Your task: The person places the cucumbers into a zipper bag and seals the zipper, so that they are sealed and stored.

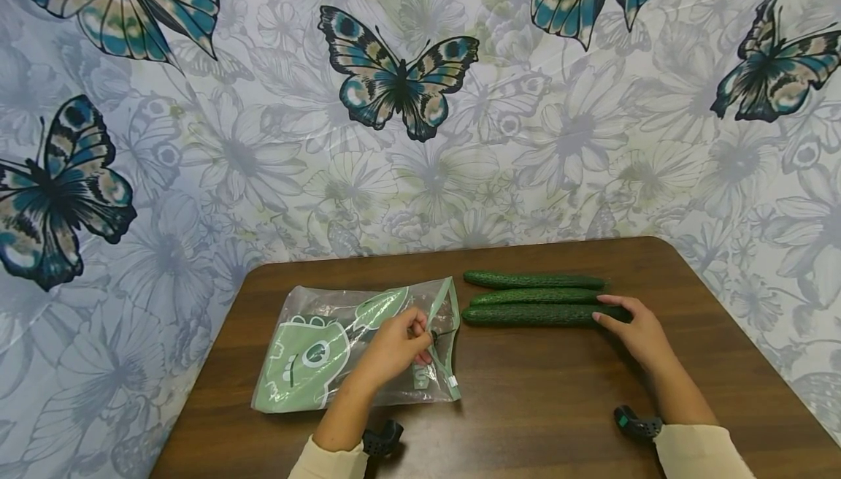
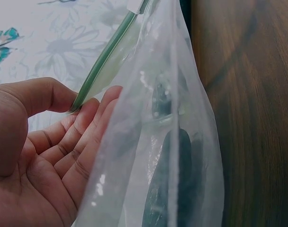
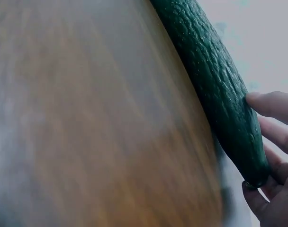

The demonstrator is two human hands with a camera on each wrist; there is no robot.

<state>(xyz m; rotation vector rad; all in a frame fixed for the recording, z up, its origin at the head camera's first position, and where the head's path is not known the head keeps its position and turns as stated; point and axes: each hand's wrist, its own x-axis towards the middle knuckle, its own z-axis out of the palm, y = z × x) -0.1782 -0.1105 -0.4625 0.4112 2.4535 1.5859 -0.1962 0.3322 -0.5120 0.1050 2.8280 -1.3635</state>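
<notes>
At centre-left, the bag (image 1: pixel 322 351) is pinched by the left hand (image 1: pixel 399 342); the lowest cucumber (image 1: pixel 528 315), end-on to it, by the right hand (image 1: pixel 637 329).

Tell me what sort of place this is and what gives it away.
Likely an indoor tabletop set up for recording, though I can't be certain: a butterfly-print backdrop fills the space behind a brown table, and the person wears black wrist devices.
</notes>
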